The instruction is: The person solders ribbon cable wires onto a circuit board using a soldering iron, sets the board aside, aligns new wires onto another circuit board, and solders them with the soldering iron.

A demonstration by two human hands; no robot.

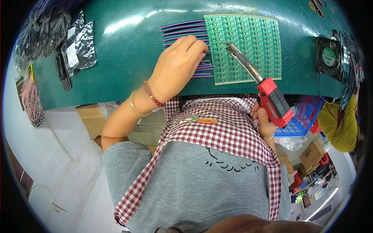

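My right hand [265,121] is wrapped round the red and black handle of a soldering gun [276,101]. Its long metal barrel slants up and left, and the tip is over the left part of a green circuit board panel [248,50]. Rows of small components cover the panel. Striped blue, pink and black wires [184,33] lie side by side along its left edge, their ends meeting it. Over the middle of these wires is my left hand [179,62], its fingers bent and pressed together near the panel's edge. The fingertips and whatever they pinch are hidden.
Plastic-bagged dark cables [46,31] and black bags [79,48] lie at the left of the green table [128,54]. At the right stands a black fan [329,57] beside bundled wires. A blue basket [299,120] sits below the table; another person's knee [342,128] is nearby.
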